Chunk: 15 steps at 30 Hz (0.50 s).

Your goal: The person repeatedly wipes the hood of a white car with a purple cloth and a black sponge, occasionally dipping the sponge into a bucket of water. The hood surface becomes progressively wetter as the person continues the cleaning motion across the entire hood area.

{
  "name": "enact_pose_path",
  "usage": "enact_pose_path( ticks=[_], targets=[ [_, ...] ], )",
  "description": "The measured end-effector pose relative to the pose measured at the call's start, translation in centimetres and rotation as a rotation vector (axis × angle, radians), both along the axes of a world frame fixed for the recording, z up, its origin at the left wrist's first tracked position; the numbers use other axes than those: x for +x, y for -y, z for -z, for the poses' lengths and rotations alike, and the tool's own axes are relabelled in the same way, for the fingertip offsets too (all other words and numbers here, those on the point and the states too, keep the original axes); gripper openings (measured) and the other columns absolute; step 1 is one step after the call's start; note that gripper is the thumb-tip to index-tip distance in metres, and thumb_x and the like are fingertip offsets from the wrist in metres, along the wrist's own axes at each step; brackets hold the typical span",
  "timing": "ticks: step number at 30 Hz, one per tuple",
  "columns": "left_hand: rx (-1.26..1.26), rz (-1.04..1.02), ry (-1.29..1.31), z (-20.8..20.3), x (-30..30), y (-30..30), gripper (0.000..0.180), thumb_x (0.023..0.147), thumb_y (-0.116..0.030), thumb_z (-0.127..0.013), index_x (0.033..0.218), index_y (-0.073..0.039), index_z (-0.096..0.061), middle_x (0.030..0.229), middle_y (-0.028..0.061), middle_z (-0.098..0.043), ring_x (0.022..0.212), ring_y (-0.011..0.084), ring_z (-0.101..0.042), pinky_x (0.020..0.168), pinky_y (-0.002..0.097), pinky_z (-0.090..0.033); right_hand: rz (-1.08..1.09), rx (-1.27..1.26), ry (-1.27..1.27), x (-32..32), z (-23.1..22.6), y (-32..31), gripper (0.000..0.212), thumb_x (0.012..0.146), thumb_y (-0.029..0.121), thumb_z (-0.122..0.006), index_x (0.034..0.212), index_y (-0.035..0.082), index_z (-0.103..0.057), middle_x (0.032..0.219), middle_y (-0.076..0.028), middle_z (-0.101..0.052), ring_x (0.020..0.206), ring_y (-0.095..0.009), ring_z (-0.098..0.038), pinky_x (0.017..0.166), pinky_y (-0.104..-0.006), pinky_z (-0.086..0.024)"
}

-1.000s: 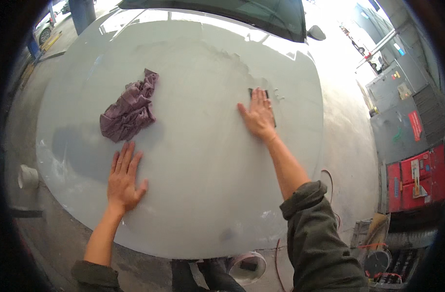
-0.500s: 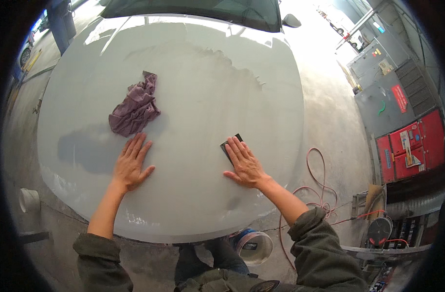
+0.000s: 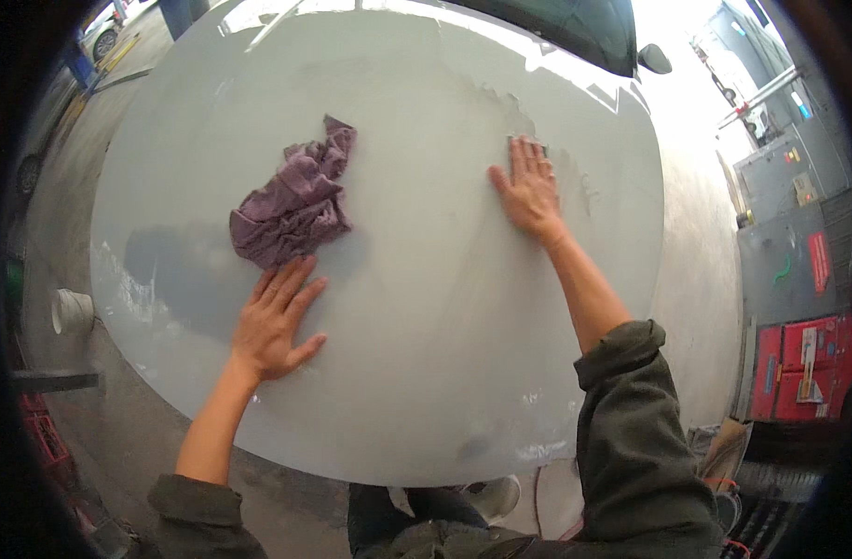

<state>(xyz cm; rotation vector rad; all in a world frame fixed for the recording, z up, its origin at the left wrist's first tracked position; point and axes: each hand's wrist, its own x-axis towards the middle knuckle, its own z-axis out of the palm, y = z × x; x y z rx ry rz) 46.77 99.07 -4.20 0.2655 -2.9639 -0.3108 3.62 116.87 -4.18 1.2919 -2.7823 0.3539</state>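
Observation:
A wide pale grey car hood (image 3: 407,335) spreads below me, with a wet, cloudy film on its surface. My left hand (image 3: 279,321) lies flat on it, fingers spread and holding nothing, fingertips at the lower edge of a crumpled purple cloth (image 3: 295,205). Farther up on the right, my right hand (image 3: 532,194) presses down with its fingers stretched out. Beneath those fingers is a thin dark sheet that looks like sandpaper (image 3: 544,147); only a sliver shows by the fingertips, and the rest is covered.
The windshield (image 3: 584,28) and a side mirror (image 3: 654,59) border the hood's far right. A red cabinet (image 3: 803,368) stands at the right. On the floor at left is a white bucket (image 3: 72,311); another pale bucket (image 3: 496,498) sits by the hood's near edge.
My right hand has slid up and to the right across the hood with the sandpaper under it. The left hand stays near the cloth. The view has shifted and turned.

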Motion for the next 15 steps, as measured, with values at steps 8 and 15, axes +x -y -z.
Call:
enact_pose_path(
  ticks=[8, 15],
  targets=[
    [-0.036, -0.028, 0.078, -0.3, 1.1, 0.2, 0.079, 0.091, -0.054, -0.060, 0.158, -0.016, -0.042, 0.169, 0.0123, -0.032, 0.156, 0.0348, -0.029, 0.127, 0.0532, -0.022, -0.633, 0.084, -0.008, 14.1, 1.1, -9.2, 0.097, 0.096, 0.068, -0.053, 0.164, 0.004, -0.027, 0.172, -0.015, -0.021, 0.161, -0.034, -0.013, 0.130, -0.0481, -0.011],
    [-0.014, -0.018, 0.006, -0.9, 0.3, 0.0, 0.076, 0.087, -0.046, -0.066, 0.155, -0.017, -0.046, 0.167, 0.0096, -0.036, 0.153, 0.0322, -0.035, 0.126, 0.0529, -0.026, -0.293, 0.052, 0.003, -2.9, -1.3, -0.2, 0.086, 0.104, 0.060, -0.043, 0.166, 0.005, -0.019, 0.174, -0.014, -0.017, 0.161, -0.030, -0.010, 0.131, -0.0446, -0.011]
  ],
)
